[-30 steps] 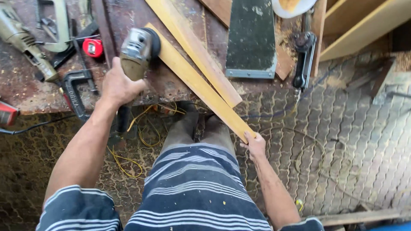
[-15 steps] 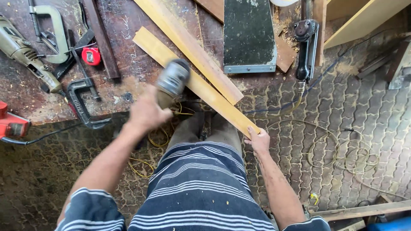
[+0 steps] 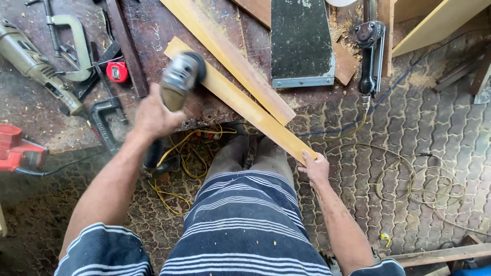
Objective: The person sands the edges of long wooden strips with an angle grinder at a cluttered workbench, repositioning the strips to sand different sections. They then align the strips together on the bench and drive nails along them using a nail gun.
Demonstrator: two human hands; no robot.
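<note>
1. Left hand [image 3: 153,116] grip: wrapped fully round the body of a handheld power sander/grinder [image 3: 180,81], fingers closed tight, disc end pointing to 1 o'clock, sitting at the far end of the wood strip [image 3: 240,101]. Head is motion-blurred, so can't tell if the disc touches the wood.
2. Right hand [image 3: 315,167] grip: pinched closed on the near end of the same strip, thumb on top, fingers under; that end hangs off the surface [image 3: 30,110] edge above the paving.
3. Strip location: lies diagonal, 10 o'clock to 4 o'clock, far part on the surface, near part overhanging. A 2nd, wider plank [image 3: 225,53] lies parallel, just beside it on the 1 o'clock side.
4. Handling, strip: prob. light, thin, stiff but will likely flex and chatter at the unsupported end; smooth faces, dusty, could slide. Best hold = near end as now, pressing down toward the surface edge.
5. Handling, tool: prob. heavy for one hand, vibrates; hold at the body, clear of the disc.
6. Around, 9–11 o'clock of left hand: clamp [image 3: 105,128], red tape measure [image 3: 118,72], another power tool [image 3: 36,64]. Yellow cable [image 3: 176,158] loops under the surface edge.
</note>
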